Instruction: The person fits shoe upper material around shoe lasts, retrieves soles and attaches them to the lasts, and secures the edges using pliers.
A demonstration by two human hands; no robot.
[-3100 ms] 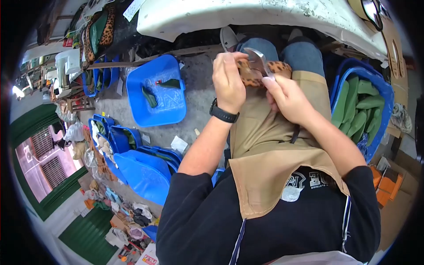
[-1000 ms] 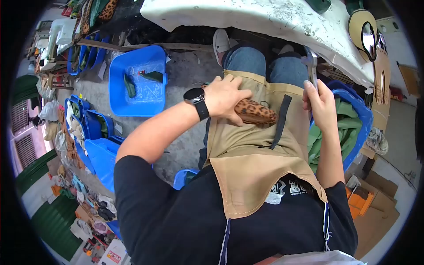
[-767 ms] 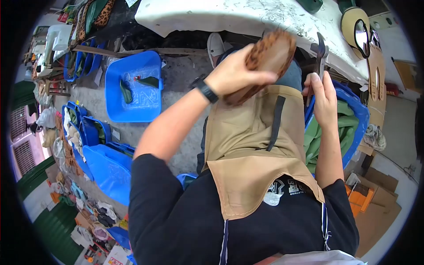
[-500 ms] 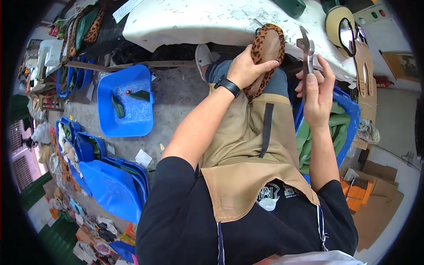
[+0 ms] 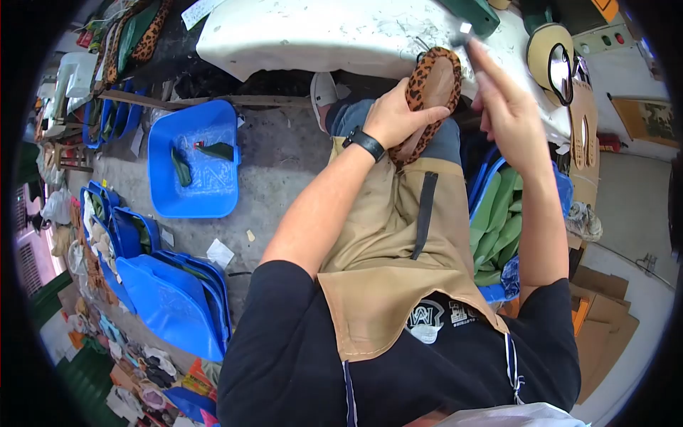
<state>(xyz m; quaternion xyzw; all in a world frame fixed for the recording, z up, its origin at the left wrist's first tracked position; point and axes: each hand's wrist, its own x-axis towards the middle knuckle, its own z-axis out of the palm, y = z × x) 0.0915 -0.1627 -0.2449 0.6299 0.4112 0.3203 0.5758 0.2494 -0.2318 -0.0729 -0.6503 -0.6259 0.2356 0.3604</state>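
My left hand (image 5: 402, 117) is closed around the side of a leopard-print shoe (image 5: 435, 80), its thumb lying across the shoe's pale inner face. The shoe is held over my knees, just below the white worktable's edge. Higher up on the right is my raised right hand (image 5: 509, 117), with its index finger stretched along a metal tool (image 5: 464, 33). Only the tool's blurred head shows beyond the fingertip; its handle is hidden by the hand. A tan apron (image 5: 388, 235) covers my lap.
The white worktable (image 5: 306, 35) crosses the top, with a green object (image 5: 475, 16) and a visor (image 5: 548, 53) on it. A blue basin (image 5: 192, 203) with two green pieces stands on the floor. At the right is a blue bin of green pieces (image 5: 494, 228). Stacked blue bins (image 5: 167, 299) stand lower left.
The left hand has brought the shoe up from my lap and turned its pale inner face into view. My right hand has risen and tipped the tool leftward, toward the shoe's upper end.
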